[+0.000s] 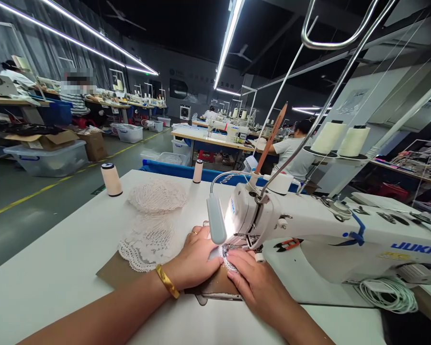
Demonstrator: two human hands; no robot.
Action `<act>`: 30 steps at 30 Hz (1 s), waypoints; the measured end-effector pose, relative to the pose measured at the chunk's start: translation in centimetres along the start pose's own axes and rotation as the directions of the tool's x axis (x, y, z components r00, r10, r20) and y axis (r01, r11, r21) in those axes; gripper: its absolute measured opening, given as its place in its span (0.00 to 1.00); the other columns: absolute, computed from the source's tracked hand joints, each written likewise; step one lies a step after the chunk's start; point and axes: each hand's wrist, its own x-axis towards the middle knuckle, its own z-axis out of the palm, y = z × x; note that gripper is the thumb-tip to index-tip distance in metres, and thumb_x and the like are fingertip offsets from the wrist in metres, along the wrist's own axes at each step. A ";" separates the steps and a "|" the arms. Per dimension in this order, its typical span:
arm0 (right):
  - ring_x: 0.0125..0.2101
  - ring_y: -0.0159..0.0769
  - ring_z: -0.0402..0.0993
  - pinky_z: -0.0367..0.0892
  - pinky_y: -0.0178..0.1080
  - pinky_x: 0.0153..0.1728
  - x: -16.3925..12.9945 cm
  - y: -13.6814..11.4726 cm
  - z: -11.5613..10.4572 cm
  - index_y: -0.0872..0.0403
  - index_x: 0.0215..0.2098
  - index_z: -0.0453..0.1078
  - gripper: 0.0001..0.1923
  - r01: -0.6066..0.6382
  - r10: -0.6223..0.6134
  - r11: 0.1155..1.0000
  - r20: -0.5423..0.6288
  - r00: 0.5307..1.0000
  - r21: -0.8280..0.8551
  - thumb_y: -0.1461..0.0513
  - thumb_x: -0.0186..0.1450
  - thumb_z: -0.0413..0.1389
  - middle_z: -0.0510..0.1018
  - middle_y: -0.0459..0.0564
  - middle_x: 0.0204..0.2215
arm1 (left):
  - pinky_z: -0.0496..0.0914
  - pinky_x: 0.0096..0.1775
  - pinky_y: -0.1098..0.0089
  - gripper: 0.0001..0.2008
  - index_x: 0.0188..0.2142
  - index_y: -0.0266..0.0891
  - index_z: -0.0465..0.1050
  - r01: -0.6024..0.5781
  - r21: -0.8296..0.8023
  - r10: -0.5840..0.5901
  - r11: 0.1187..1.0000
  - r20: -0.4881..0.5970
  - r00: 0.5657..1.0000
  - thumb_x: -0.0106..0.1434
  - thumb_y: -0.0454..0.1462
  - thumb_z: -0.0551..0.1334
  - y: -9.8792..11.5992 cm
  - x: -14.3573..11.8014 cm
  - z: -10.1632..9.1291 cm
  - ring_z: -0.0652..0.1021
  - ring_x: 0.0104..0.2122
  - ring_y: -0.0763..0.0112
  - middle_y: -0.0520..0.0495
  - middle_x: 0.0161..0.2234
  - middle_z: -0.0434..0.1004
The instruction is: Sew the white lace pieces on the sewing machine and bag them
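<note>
My left hand (197,256), wearing a gold bangle, lies flat left of the sewing machine's needle area, its thumb stretched towards the presser foot (225,250). Opposite it, my right hand (260,278) rests with extended fingers on a narrow piece of white lace (232,264) just in front of the foot. The lace under the needle is partly hidden by my fingers. Beneath both hands is a brown sheet (215,286). Further left, a scalloped lace panel (145,244) lies on the table, with more pale lace (158,195) behind it.
The white JUKI sewing machine (309,230) fills the right side, its lamp (216,218) lit. Orange-handled thread snips (289,245) lie under its arm. Thread cones (111,179) stand on the table's far side. A co-worker (290,153) sits ahead, among other machines.
</note>
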 end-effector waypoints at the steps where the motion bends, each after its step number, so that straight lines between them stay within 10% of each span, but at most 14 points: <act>1: 0.53 0.51 0.77 0.76 0.52 0.51 -0.1 0.1 0.0 0.48 0.58 0.73 0.16 0.001 -0.001 1.000 -0.004 1.000 -0.012 0.65 0.77 0.51 0.81 0.49 0.58 | 0.70 0.56 0.44 0.13 0.51 0.43 0.80 -0.002 0.041 0.002 0.999 -0.002 1.000 0.68 0.36 0.64 0.1 -0.2 -0.1 0.71 0.57 0.42 0.37 0.57 0.74; 7: 0.50 0.52 0.77 0.75 0.52 0.49 -1.0 0.9 -0.2 0.53 0.63 0.69 0.17 0.038 -0.054 0.988 -0.107 0.993 -0.147 0.63 0.79 0.49 0.82 0.56 0.55 | 0.67 0.55 0.41 0.11 0.32 0.36 0.77 -0.136 0.322 0.145 0.937 -0.006 0.989 0.71 0.38 0.62 1.7 -1.7 -1.0 0.74 0.54 0.41 0.32 0.52 0.76; 15: 0.36 0.43 0.75 0.69 0.42 0.34 -0.4 -0.5 0.0 0.51 0.54 0.70 0.14 0.093 -0.095 0.995 -0.081 0.992 -0.025 0.69 0.76 0.48 0.81 0.51 0.40 | 0.62 0.32 0.65 0.06 0.34 0.41 0.68 -0.280 0.055 0.274 0.958 0.097 0.957 0.71 0.34 0.59 0.8 -2.3 -1.3 0.71 0.29 0.67 0.49 0.34 0.75; 30: 0.31 0.40 0.69 0.62 0.39 0.31 -0.7 -0.1 0.0 0.49 0.45 0.72 0.16 0.053 -0.053 0.994 0.002 0.999 -0.096 0.73 0.72 0.49 0.75 0.50 0.37 | 0.69 0.39 0.62 0.14 0.31 0.40 0.71 -0.449 0.142 0.456 0.882 -0.020 0.890 0.73 0.28 0.56 0.1 -2.5 1.0 0.76 0.35 0.64 0.47 0.34 0.78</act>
